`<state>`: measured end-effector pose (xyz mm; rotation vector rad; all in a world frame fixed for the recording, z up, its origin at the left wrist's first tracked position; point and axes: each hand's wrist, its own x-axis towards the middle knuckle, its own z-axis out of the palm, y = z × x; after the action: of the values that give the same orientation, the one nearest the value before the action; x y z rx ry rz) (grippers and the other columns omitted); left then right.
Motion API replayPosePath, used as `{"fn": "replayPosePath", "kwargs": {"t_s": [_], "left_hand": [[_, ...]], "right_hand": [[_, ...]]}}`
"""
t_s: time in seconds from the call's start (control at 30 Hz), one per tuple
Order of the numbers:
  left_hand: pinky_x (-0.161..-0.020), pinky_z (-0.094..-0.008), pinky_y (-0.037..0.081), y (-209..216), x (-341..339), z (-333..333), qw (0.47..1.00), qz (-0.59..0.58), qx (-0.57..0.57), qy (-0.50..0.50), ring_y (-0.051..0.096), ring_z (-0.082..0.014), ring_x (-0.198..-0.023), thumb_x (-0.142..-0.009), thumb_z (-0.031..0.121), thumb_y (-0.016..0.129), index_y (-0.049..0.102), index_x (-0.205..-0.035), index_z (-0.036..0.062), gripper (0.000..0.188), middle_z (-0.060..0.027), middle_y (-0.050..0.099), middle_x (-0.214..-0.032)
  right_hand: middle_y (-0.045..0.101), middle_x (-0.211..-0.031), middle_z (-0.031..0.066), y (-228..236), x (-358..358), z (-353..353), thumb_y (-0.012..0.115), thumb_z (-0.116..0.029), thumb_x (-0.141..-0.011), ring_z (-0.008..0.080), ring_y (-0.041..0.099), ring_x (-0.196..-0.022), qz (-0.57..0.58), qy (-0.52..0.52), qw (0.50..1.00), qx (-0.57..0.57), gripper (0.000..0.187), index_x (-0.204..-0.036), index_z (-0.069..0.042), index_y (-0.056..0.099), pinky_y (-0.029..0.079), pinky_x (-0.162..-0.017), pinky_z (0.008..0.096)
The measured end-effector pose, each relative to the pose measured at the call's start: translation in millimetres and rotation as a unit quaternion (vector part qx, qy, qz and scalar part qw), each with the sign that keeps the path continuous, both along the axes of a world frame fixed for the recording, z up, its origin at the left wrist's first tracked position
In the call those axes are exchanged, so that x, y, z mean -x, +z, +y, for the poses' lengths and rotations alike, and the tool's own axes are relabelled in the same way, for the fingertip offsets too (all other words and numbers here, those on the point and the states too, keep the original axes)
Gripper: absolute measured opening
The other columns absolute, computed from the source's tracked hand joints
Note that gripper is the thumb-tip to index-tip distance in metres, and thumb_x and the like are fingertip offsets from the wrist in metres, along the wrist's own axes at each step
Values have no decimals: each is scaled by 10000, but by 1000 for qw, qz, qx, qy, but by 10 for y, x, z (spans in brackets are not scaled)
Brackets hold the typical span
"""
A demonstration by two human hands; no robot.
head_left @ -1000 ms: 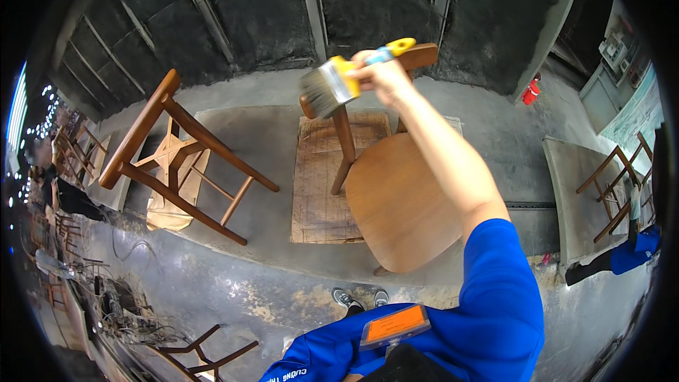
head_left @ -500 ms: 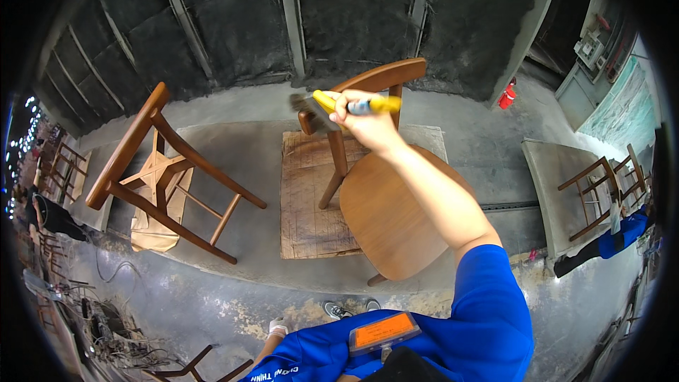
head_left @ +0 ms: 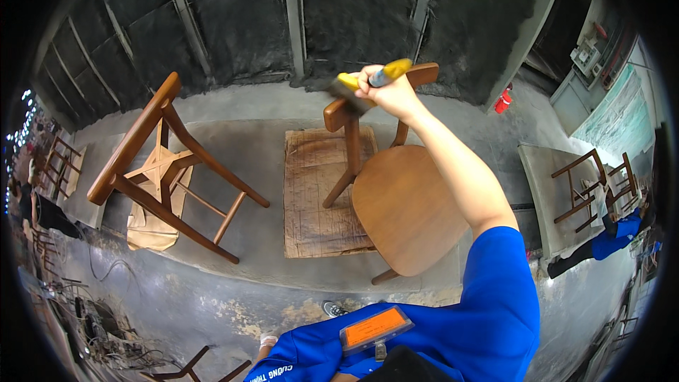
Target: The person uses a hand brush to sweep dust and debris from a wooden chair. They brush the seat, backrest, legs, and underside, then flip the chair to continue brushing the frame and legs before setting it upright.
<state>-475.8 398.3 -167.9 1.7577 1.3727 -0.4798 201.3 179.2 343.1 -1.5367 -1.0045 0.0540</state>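
Here, paintbrush point(head_left: 390, 73) within right-hand fingers point(head_left: 363, 80)

The chair point(head_left: 408, 206) has a board point(head_left: 311, 194) beneath, a frame point(head_left: 134, 138) left, a brush point(head_left: 391, 73) by its backrest point(head_left: 424, 73), a wall point(head_left: 357, 25) behind.

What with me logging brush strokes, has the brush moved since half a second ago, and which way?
Yes: against the wall post, the brush has shifted rightward and upward in the picture.

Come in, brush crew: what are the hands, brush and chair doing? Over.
Right hand gripping brush by left end of backrest, contact unclear. Left hand low, grip unclear. Chair upright. Seatless frame stands apart, to the left.
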Motion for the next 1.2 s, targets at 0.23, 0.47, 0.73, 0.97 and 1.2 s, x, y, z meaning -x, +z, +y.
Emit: {"fn": "replayPosePath", "kwargs": {"t_s": [0.23, 0.47, 0.73, 0.97, 1.2], "left_hand": [[-627, -420, 528, 221, -281, -53, 952, -146, 94, 250, 674, -256, -695, -975, 320, 647, 712, -1048, -30, 363, -125, 731, -802], [-585, -337, 508, 364, -571, -353, 975, -129, 31, 176, 662, -175, -656, -950, 292, 678, 737, -999, -16, 317, -98, 726, -792], [-602, -352, 525, 39, 73, -434, 999, -14, 9, 37, 679, -195, -669, -935, 292, 683, 738, -986, -11, 312, -106, 730, -797], [-615, -374, 536, -76, 366, -102, 999, 20, -21, -39, 687, -217, -671, -922, 292, 685, 735, -973, -10, 310, -112, 728, -792], [-616, -402, 524, -185, -204, 270, 965, -83, 92, 232, 665, -224, -645, -909, 296, 656, 727, -930, -9, 313, -126, 709, -745]], "right_hand": [[723, -893, 55, 637, -724, 58, 789, -4, -800, 261, 754, -832, 278, -149, 947, 53, 163, -869, -109, 686, 617, -776, 496], [759, -878, 95, 648, -863, 167, 727, -76, -854, 248, 764, -806, 209, -16, 976, 59, 52, -895, -94, 702, 609, -676, 423], [672, -749, -3, 848, -837, -4, 790, 43, -735, 254, 726, -727, 240, -38, 965, 97, 257, -815, -128, 615, 608, -706, 473], [766, -841, 132, 561, -698, -125, 683, -147, -849, 260, 771, -830, -216, -414, 830, 304, 121, -911, -102, 776, 595, -787, 407], [694, -846, 26, 203, -772, -396, 796, 33, -743, 189, 701, -913, 280, -104, 954, 23, 223, -872, -130, 716, 553, -722, 351]]}}
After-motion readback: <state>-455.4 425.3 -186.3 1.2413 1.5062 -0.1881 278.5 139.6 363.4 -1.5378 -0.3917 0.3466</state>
